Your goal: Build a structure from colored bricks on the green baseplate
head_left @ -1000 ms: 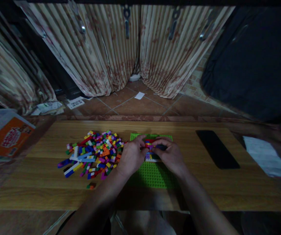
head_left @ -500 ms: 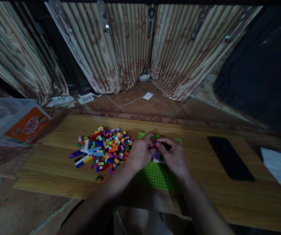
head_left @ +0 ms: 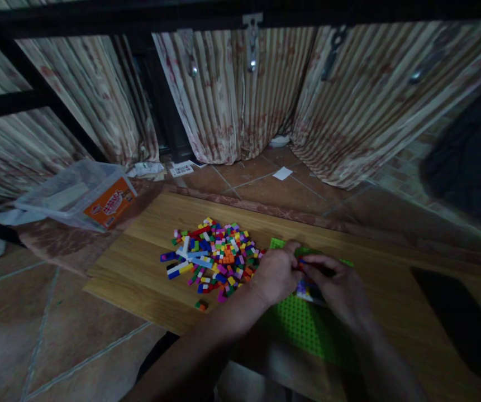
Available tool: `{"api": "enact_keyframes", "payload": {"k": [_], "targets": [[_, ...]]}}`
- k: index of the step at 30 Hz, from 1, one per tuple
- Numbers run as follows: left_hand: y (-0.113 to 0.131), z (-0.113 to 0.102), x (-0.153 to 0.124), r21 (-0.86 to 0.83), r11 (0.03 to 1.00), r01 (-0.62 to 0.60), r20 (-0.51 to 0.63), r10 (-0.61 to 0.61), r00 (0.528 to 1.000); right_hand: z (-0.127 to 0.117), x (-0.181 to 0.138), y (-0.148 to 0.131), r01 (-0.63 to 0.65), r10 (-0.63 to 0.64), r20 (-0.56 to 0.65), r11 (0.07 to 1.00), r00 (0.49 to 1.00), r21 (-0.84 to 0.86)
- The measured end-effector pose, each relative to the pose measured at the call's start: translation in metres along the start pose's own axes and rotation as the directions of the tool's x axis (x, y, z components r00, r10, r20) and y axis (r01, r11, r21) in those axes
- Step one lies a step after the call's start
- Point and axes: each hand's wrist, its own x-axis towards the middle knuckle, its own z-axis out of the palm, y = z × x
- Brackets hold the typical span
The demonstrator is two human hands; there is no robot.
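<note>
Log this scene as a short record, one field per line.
Left hand: the left hand, over the green baseplate, fingertips at the small bricks built on it
Right hand: the right hand, opposite, fingertips close to the left's; grip unclear
Loose bricks: multicoloured pile on the wooden table, left of the baseplate
Right of baseplate: flat black object
Beyond table, left: clear tub with orange label

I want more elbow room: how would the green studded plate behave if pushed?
The green plate looks thin and lies flat on the table, so it would probably slide rather than tip or roll. Its plastic look suggests it is light, perhaps slightly bendy.
</note>
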Motion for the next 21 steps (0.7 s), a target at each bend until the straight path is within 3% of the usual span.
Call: {"api": "enact_keyframes", "payload": {"k": [9,13,16,21], "targets": [[0.004,-0.001,0.003,0.06,0.998,0.029,0.032,-0.031,0.999,-0.003,0.002,0.005,-0.041,0.041,0.037,0.999,0.998,-0.009],[0.003,-0.007,0.0,0.077,0.996,-0.048,0.067,0.042,0.997,-0.003,0.001,0.007,-0.055,0.055,0.041,0.998,0.998,-0.011],[-0.003,-0.028,-0.001,0.092,0.99,-0.108,0.063,0.102,0.993,-0.004,0.001,0.01,-0.057,0.057,0.044,0.998,0.997,0.009],[-0.029,-0.089,-0.002,0.235,0.971,0.044,-0.198,0.004,0.98,-0.003,0.0,0.011,-0.09,0.087,0.06,0.995,0.994,0.05]]}}
